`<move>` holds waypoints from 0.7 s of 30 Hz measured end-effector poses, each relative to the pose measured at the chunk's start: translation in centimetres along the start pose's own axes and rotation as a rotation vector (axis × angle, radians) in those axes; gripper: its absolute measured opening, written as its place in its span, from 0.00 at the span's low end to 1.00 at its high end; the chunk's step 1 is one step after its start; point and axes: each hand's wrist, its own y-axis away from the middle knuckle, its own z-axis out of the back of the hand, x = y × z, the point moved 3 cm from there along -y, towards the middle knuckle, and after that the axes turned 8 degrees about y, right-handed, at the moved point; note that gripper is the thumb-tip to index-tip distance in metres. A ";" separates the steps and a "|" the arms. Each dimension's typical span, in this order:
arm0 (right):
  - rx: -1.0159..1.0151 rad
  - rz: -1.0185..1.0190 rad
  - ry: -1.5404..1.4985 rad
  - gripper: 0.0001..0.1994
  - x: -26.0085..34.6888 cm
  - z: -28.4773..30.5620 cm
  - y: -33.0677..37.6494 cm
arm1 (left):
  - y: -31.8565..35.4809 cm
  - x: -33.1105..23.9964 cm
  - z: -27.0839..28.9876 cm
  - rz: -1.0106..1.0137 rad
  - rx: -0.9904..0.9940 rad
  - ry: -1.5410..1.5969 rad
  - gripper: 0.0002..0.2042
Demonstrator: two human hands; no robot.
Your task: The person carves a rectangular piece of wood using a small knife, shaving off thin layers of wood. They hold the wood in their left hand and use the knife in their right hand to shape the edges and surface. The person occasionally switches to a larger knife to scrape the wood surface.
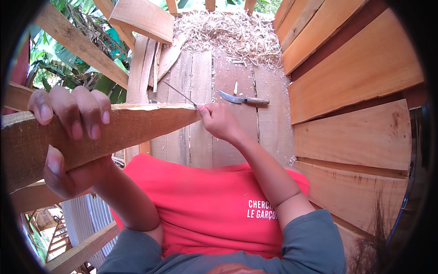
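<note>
Rough grey-brown floor planks [200, 77] run toward a heap of pale wood shavings [228, 34] at their far edge, with orange-brown wall boards [351, 68] alongside. Left hand [73, 137] is clenched round a long tapering brown wooden board [137, 125], fingers over its upper edge. Right hand [219, 121] pinches a thin dark metal blade [179, 93] against the board's narrow tip. A curved knife with a wooden handle [242, 98] lies on the planks (just beyond the right hand).
</note>
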 end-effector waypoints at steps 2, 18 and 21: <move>-0.113 -0.113 0.021 0.23 -5.7 -1.9 -1.7 | -0.5 0.7 -0.4 -0.012 -0.052 0.024 0.23; -0.044 -0.063 0.044 0.23 -0.6 -0.2 -0.4 | -0.1 0.7 0.5 -0.012 -0.271 0.028 0.23; -0.005 0.017 -0.026 0.23 1.2 1.3 -0.3 | 0.3 0.7 0.8 -0.023 -0.199 0.057 0.23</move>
